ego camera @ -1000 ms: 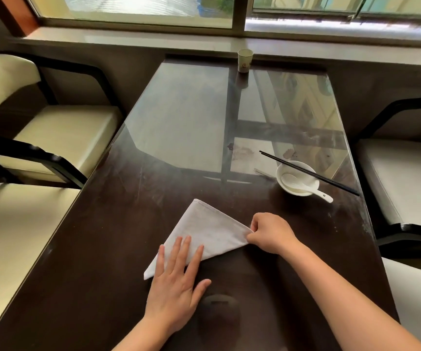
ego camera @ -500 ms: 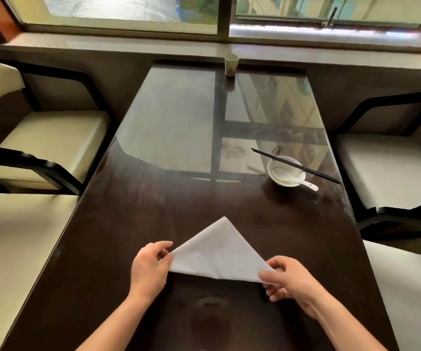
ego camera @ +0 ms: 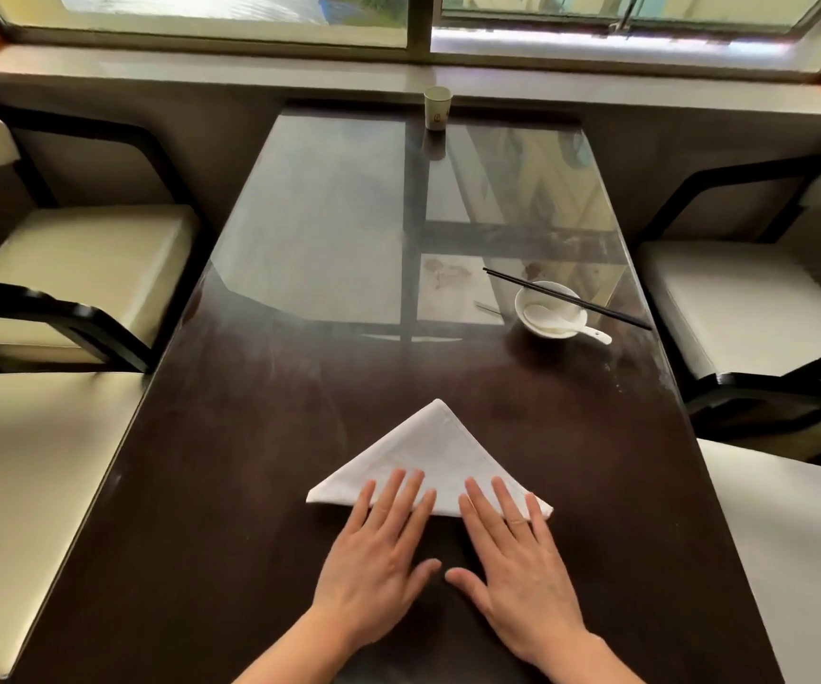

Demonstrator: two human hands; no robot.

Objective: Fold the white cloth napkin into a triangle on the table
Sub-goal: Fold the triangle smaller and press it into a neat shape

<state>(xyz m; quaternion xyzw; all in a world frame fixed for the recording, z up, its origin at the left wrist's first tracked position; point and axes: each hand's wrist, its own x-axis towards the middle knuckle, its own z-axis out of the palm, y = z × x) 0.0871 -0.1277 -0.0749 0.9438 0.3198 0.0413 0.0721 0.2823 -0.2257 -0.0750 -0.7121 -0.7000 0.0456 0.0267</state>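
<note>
The white cloth napkin (ego camera: 430, 449) lies flat on the dark table (ego camera: 230, 486) as a triangle, its tip pointing away from me and its long edge nearest me. My left hand (ego camera: 378, 555) rests palm down, fingers spread, with the fingertips on the napkin's near left part. My right hand (ego camera: 517, 560) lies flat the same way, fingertips on the near right part. Neither hand grips the cloth.
A white bowl (ego camera: 551, 308) with a white spoon (ego camera: 571, 324) in it and black chopsticks (ego camera: 566, 297) across its rim stands at the right. A paper cup (ego camera: 437, 107) stands at the far edge. Cream padded chairs (ego camera: 77, 269) flank both sides.
Both hands let go of the napkin's near corners and now lie flat on it. The napkin was turned so its long edge faces me and its tip points away.
</note>
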